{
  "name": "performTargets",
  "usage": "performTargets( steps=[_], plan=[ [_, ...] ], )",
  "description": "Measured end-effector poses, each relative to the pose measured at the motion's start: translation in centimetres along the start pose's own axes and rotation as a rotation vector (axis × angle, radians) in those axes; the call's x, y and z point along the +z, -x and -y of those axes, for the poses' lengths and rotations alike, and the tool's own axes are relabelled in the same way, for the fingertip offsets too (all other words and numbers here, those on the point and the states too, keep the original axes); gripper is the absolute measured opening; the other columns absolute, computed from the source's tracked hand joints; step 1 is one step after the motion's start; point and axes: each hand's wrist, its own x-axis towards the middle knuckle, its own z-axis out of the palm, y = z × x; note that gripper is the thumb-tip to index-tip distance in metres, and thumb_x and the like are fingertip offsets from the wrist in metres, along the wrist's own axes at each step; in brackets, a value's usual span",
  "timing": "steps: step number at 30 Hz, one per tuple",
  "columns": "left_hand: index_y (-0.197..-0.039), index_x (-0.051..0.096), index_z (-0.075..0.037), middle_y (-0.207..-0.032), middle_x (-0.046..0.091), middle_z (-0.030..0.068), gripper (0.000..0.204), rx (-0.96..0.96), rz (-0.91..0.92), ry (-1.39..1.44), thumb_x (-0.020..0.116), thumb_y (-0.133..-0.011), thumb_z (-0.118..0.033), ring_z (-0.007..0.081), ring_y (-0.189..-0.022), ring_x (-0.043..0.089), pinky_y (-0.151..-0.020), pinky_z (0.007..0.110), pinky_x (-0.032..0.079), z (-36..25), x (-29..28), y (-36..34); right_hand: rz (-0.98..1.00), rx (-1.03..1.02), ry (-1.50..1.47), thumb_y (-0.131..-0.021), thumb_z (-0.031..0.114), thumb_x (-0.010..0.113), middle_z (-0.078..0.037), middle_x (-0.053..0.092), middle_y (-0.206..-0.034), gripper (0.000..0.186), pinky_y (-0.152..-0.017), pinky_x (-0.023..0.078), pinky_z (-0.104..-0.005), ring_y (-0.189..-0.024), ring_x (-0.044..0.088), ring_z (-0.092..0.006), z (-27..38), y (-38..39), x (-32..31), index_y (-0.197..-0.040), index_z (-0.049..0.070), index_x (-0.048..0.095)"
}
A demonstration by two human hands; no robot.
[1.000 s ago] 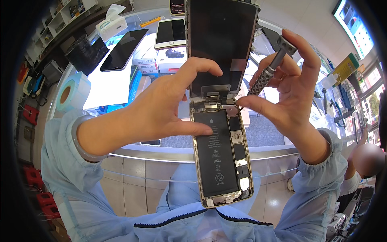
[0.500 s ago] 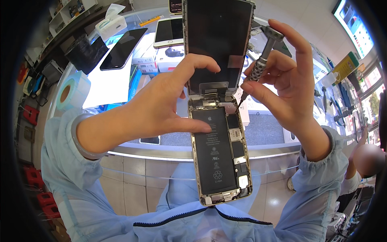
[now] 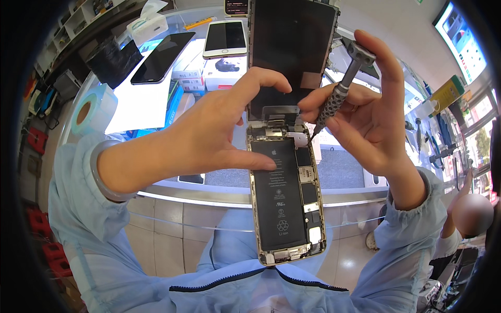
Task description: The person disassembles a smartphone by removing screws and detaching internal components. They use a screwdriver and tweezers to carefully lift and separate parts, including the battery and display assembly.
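Observation:
An opened smartphone hangs over the table's near edge, its body toward me and its dark display panel [image 3: 292,47] folded up at the far end. In the body lies a black battery [image 3: 279,198], with circuit parts along its right side. My left hand [image 3: 206,128] grips the phone, thumb on the battery and index finger against the display. My right hand [image 3: 378,125] is closed around a grey metal screwdriver [image 3: 334,101], tilted down to the left. Its tip meets the upper right of the body, beside a small metal plate [image 3: 298,139].
Behind my left hand lie a dark smartphone [image 3: 163,57], a white-fronted phone [image 3: 225,37] on boxes, a tape roll [image 3: 93,109] and a tissue box [image 3: 147,26]. More tools [image 3: 443,151] stand at the right. Another person's arm [image 3: 459,201] shows at the right edge.
My right thumb and fingers have shifted around the screwdriver handle, which sits slightly lower. The display panel has moved a little to the right. My left hand keeps its hold.

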Motion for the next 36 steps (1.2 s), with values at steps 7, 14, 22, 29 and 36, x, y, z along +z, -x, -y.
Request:
performTargets(
  steps=[7,14,22,29,36],
  plan=[
    [-0.128,0.035,-0.012,-0.111,0.053,0.0082,0.080,0.032,-0.017,-0.006,0.083,-0.065,-0.019,0.0272,-0.084,0.057,-0.070,0.037,0.047,-0.1,0.0,0.1,0.031,0.116,0.111,-0.077,0.000,0.072,-0.021,0.064,-0.102,0.100,-0.079,0.054,-0.0312,-0.084,0.066,-0.0211,0.5,-0.4,-0.9,-0.146,0.012,0.000],
    [-0.128,0.034,-0.012,-0.110,0.054,0.0106,0.080,0.039,-0.008,0.007,0.083,-0.065,-0.019,0.0315,-0.086,0.058,-0.069,0.038,0.048,0.1,0.1,-0.1,0.070,-0.035,0.206,-0.077,-0.007,0.066,-0.018,0.066,-0.094,0.095,-0.082,0.054,-0.0331,-0.087,0.068,-0.0224,-0.1,-0.1,-1.1,-0.146,0.010,0.002],
    [-0.127,0.034,-0.013,-0.101,0.056,0.0112,0.080,0.048,-0.022,-0.003,0.083,-0.065,-0.020,0.0310,-0.084,0.058,-0.069,0.039,0.047,0.1,0.2,-0.2,0.044,0.022,0.057,-0.075,-0.007,0.071,-0.019,0.066,-0.093,0.108,-0.078,0.057,-0.0344,-0.084,0.069,-0.0229,-0.5,0.0,-0.7,-0.147,0.016,-0.007],
    [-0.128,0.033,-0.014,-0.097,0.055,0.0104,0.081,0.010,0.011,0.004,0.084,-0.065,-0.021,0.0287,-0.080,0.056,-0.070,0.038,0.046,0.1,0.1,-0.1,-0.147,0.020,0.097,-0.081,-0.003,0.067,-0.019,0.067,-0.091,0.102,-0.076,0.059,-0.0339,-0.080,0.069,-0.0234,0.3,-0.4,-2.1,-0.148,0.020,-0.007],
    [-0.128,0.036,-0.016,-0.101,0.054,0.0080,0.080,-0.026,0.001,-0.008,0.084,-0.064,-0.022,0.0252,-0.082,0.054,-0.072,0.037,0.046,-0.1,0.1,0.0,-0.293,0.057,0.221,-0.078,0.004,0.074,-0.015,0.068,-0.091,0.082,-0.075,0.057,-0.0291,-0.086,0.069,-0.0208,-1.3,-1.2,-6.3,-0.143,0.002,0.024]
  ],
)
